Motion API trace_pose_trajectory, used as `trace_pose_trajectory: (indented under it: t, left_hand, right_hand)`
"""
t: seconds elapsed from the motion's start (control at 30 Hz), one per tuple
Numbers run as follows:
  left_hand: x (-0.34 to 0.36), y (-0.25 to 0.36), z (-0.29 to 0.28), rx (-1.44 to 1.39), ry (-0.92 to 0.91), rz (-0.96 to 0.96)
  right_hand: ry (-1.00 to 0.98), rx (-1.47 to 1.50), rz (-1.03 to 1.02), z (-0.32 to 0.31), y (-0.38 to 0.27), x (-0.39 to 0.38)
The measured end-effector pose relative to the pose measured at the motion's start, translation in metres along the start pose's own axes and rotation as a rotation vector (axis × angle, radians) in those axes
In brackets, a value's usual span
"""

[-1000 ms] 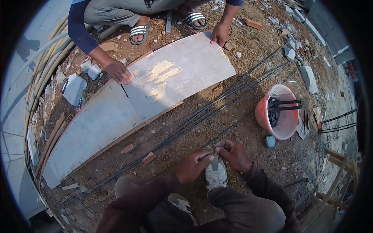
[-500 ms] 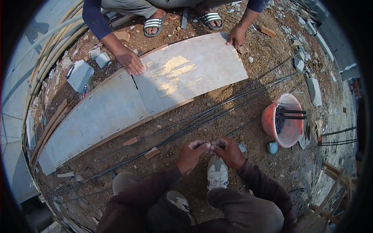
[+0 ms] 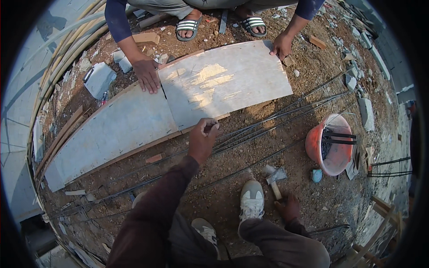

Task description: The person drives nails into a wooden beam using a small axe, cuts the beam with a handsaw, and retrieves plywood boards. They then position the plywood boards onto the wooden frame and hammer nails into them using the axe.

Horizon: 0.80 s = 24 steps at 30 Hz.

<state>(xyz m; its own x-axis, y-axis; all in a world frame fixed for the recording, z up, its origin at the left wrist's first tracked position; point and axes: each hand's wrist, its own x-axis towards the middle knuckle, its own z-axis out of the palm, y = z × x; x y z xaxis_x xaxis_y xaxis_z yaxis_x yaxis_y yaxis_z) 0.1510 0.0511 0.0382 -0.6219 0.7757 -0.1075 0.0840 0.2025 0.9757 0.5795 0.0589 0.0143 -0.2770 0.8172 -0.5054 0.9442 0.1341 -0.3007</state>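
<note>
My left hand (image 3: 203, 140) is raised at the near edge of a pale curved-edge plywood panel (image 3: 241, 71), thumb and fingertips pinched together. Whatever lies in that pinch is too small to make out. Low on the right, beside my shoe, my right hand (image 3: 288, 208) has its fingers closed at the end of the wooden handle of a hammer (image 3: 276, 176). The hammer's metal head points away from me, close to the ground. A second pale panel (image 3: 118, 129) joins the first on the left, with thin wood strips along its edges.
Opposite me a squatting co-worker presses the panels with one hand (image 3: 146, 75) and holds the right corner with another hand (image 3: 281, 44). Dark steel bars (image 3: 254, 127) cross the soil. An orange bucket (image 3: 315, 145) holds nails and black-handled tools. Rubble (image 3: 99, 80) and wood scraps (image 3: 154, 158) lie around.
My hands were together over my shoe. The left has moved forward to the panel's edge; the right has dropped back to the hammer's handle. The co-worker's left-side hand has shifted slightly on the panels.
</note>
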Motion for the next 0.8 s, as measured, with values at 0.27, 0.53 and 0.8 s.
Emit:
trace_pose_trajectory:
  t: [0.27,0.53,0.8]
  left_hand:
    - [0.062,-0.02,-0.014,0.32,-0.019,0.211]
    - [0.07,-0.038,-0.023,0.39,-0.069,0.396]
    - [0.072,-0.046,-0.026,0.469,-0.129,0.477]
  right_hand:
    - [-0.103,0.138,-0.132,0.002,0.01,-0.003]
    - [-0.319,0.522,-0.151,-0.037,-0.091,0.024]
    - [-0.142,0.345,-0.474,-0.046,-0.188,0.096]
